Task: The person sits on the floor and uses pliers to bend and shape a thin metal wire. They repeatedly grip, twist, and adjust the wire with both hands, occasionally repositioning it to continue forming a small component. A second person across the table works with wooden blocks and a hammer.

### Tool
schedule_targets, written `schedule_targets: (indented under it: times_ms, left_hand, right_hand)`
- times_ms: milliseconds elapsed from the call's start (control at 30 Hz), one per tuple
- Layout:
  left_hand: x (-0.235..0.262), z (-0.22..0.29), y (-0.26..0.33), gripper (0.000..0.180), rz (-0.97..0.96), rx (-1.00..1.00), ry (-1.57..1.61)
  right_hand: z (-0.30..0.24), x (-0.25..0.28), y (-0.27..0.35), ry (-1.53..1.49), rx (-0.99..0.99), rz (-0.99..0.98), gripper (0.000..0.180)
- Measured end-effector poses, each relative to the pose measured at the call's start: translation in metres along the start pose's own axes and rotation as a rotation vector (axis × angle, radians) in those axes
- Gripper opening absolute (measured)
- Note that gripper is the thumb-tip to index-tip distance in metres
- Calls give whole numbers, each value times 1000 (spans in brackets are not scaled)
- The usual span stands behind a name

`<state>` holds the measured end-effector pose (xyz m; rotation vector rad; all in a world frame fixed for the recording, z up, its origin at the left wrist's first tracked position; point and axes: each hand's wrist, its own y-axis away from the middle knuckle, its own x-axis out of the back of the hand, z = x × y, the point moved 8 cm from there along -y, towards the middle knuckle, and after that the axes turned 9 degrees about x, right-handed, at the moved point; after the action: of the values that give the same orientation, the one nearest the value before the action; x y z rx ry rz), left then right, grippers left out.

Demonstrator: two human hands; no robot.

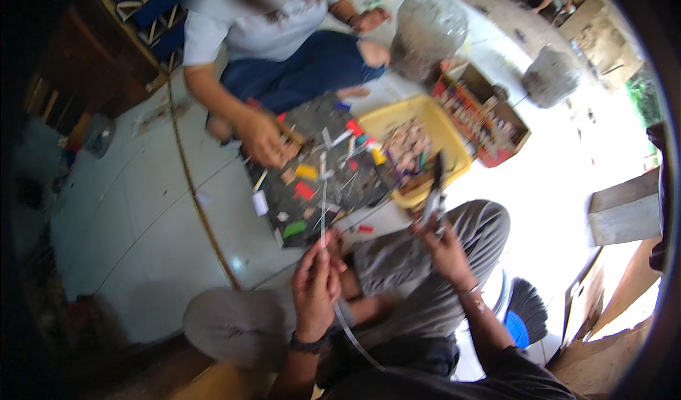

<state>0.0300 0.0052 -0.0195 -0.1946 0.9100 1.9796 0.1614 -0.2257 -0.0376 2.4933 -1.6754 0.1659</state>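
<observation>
The left hand [317, 279] is pinching a thin pale strip [325, 212], its grip clamped on it with thumb and fingers; the upper part is standing up over the near edge of the dark board [312, 122], and the lower part is trailing in a curve over the lap; whether the upper end is touching the board, I cannot tell. The right hand [448, 258] is holding a plier-like tool [434, 201], its grip closed around the handles; the tool is pointing up, beside the board's right corner and in front of the yellow tray [464, 167]; if its jaws are apart or together, the blur is not showing.

For working well, I judge that the left hand should be pinching close to where the tool may be meeting the strip, because so thin a piece is probably bending easily; the loose tail should be lying free from knee and sleeve; the 2 hands should be coming together above the near edge, away from the loose scraps [306, 190]; the co-worker's hand [264, 139] is working at the board's left edge, so the tool's tip should be pointing away from it.
</observation>
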Motion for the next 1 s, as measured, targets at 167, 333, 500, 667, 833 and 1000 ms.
schedule_targets:
  times_ms: [167, 333, 500, 667, 833, 1000]
  left_hand:
    - [-22, 2, -13, 29, -1, -254, -228]
    - [-15, -13, -8, 29, -20, -308, -444]
    - [3, -14, -2, 34, 15, -297, -399]
    - [9, -19, 9, 39, 99, -134, -297]
    - [11, -22, 17, 39, 121, -73, -195]
    - [13, -11, 18, 38, 102, -172, -289]
  right_hand:
    - [-17, -58, -5, -12, -61, -141, 34]
    - [-44, -97, -33, -114, -67, -198, 33]
    - [-47, -118, -44, -106, -74, -283, 40]
    - [-31, -142, -55, -140, -237, -304, 40]
    - [-42, -146, -57, -102, -207, -346, 39]
    - [-49, -153, -65, -153, -257, -333, 43]
